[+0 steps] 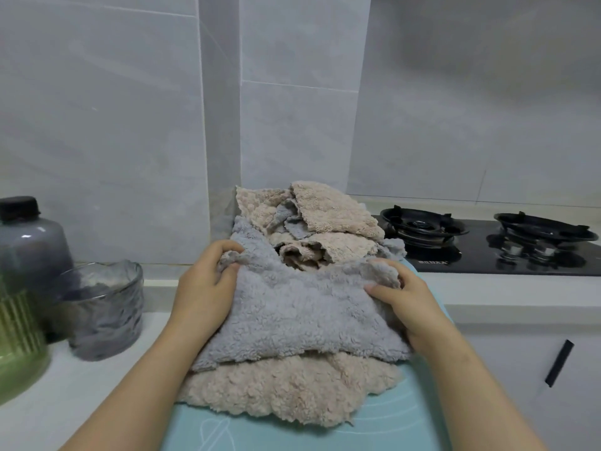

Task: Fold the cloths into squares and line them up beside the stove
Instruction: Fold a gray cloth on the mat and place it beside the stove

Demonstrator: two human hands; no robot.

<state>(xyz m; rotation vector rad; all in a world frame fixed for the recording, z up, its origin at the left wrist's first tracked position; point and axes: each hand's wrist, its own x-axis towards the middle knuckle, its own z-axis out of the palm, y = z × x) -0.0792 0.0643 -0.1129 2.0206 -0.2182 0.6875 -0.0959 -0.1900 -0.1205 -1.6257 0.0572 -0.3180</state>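
Folding barely begun: nothing squared or lined up yet.
Left hand (208, 284) and right hand (406, 297) each pinch, fingers (224, 247) curled, a far corner of the fluffy grey cloth (299, 314) on the near bench (81, 385); a crumpled beige-and-grey heap (325, 219) lies beyond, left of the black gas stove (487, 249).

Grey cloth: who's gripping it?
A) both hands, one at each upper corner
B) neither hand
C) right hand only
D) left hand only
A: the left hand and the right hand each grip an upper corner of the grey cloth.
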